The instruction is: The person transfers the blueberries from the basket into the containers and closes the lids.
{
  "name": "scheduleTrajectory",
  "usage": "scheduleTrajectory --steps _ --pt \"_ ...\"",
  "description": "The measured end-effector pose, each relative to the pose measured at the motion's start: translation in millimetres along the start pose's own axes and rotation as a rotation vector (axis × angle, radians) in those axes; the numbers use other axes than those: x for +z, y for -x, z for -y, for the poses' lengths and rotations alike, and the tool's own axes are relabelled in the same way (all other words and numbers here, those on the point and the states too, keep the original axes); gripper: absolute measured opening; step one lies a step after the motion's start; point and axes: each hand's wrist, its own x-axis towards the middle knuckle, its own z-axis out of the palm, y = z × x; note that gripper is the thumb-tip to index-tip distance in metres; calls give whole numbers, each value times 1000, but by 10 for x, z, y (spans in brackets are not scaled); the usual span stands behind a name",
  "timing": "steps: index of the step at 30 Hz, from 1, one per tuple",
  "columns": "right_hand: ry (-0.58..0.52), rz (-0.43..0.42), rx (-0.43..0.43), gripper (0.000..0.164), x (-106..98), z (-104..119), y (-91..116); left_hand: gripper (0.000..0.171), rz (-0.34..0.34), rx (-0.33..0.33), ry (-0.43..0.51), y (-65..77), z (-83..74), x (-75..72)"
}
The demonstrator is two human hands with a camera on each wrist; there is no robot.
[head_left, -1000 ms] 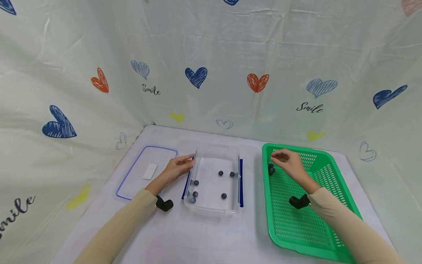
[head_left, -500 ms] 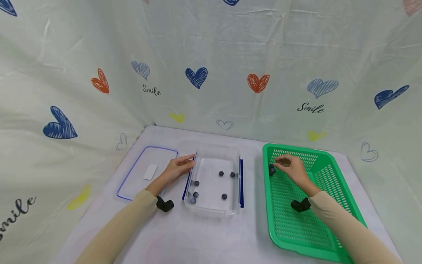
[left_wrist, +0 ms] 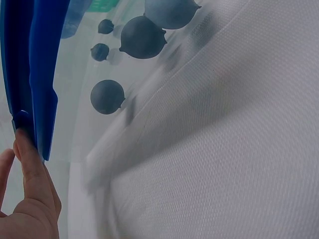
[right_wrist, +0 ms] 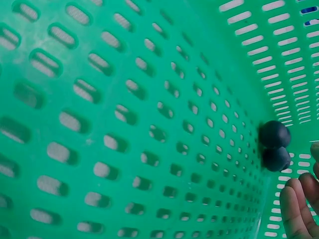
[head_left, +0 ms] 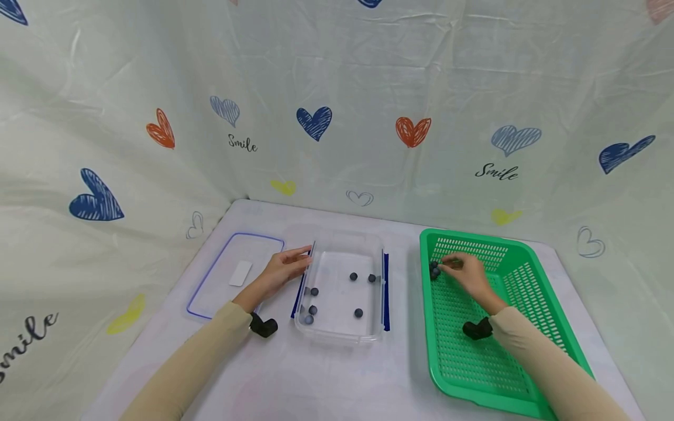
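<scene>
My left hand (head_left: 276, 277) lies against the left side of a clear plastic box (head_left: 342, 338), its straight fingers touching the blue side latch (left_wrist: 44, 84). Several dark blueberries (head_left: 353, 276) sit scattered on the box floor, most toward the left wall. My right hand (head_left: 468, 275) reaches into a green basket (head_left: 433, 351), fingertips right beside a small cluster of blueberries (head_left: 434, 270) against the left wall. In the right wrist view, its fingers (right_wrist: 294, 204) stand parted just next to two blueberries (right_wrist: 275, 135); part of the hand is cut off by the frame edge.
A clear lid (head_left: 210, 279) with a blue rim and a white label (head_left: 240, 273) lies flat left of the box. Another blue latch (head_left: 387, 292) hangs on the box's right side. A patterned curtain (head_left: 358, 76) rises behind the white-covered table (head_left: 337, 386).
My right hand has moved down into the basket and its fingertips have come up to the blueberry cluster. My left hand and the box have stayed in place.
</scene>
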Motion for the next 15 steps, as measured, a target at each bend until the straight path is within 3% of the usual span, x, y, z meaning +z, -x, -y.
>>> scheduleTrajectory --steps 9,15 --pt "-10 -17 -18 22 48 -68 -5 54 10 15 -7 4 -10 5" --pt "3 8 -11 21 84 -89 -9 51 -5 -9 22 -2 -12 9"
